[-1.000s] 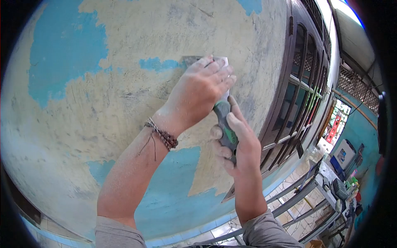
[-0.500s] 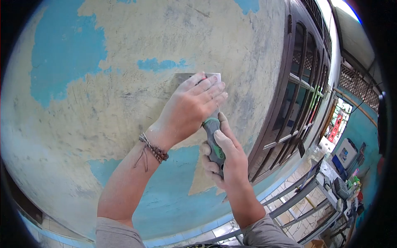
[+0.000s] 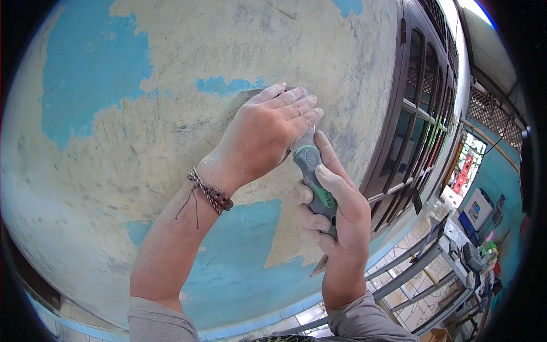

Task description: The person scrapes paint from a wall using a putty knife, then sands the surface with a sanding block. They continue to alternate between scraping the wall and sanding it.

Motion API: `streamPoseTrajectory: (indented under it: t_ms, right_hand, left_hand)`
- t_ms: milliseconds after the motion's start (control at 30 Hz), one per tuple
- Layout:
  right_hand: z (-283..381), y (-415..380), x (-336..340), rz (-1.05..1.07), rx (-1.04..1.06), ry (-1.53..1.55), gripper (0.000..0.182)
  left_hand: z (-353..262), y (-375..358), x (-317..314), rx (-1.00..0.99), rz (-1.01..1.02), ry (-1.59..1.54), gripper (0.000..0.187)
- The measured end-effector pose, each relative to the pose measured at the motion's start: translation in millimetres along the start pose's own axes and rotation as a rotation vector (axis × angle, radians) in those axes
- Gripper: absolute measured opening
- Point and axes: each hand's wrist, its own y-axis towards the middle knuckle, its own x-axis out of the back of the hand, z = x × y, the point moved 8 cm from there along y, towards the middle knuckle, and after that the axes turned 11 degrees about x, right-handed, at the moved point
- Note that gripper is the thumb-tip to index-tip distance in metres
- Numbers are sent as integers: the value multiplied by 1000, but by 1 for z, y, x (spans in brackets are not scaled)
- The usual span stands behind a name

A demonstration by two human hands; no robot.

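My right hand (image 3: pixel 341 202) is wrapped round the grey and green handle of a scraper (image 3: pixel 317 181), thumb along its near side. My left hand (image 3: pixel 265 128) lies over the scraper's blade, fingers stretched out and pressing it towards the wall. Only a dark strip of the blade shows past the fingertips; my left thumb is hidden. The blade's edge sits just below and right of a small blue paint patch (image 3: pixel 223 85) on the cream, scuffed wall (image 3: pixel 171 142). White dust coats both hands. A braided bracelet (image 3: pixel 209 191) circles my left wrist.
A large blue patch (image 3: pixel 91 74) is at upper left, another (image 3: pixel 239 245) below my left hand. To the right is a dark-framed barred window (image 3: pixel 419 108). A grey metal bench (image 3: pixel 424 259) with tools and cluttered items stands at lower right.
Both hands and the scraper have shifted slightly up. The handle and my right hand have swung to the right, while my left hand stays over the blade.
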Motion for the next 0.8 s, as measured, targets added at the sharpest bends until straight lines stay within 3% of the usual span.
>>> streamPoseTrajectory:
  t_ms: [133, 333, 800]
  right_hand:
    - [-28, -3, 10, 8, 14, 10, 64]
    - [-5, 12, -7, -28, 69, -52, 65]
    - [-21, 1, -2, -39, 48, -55, 63]
  left_hand:
    - [-6, -16, -7, -5, -23, 54, 37]
    - [5, 6, 4, -8, -41, 76, 36]
    - [1, -11, -3, -17, -30, 31, 38]
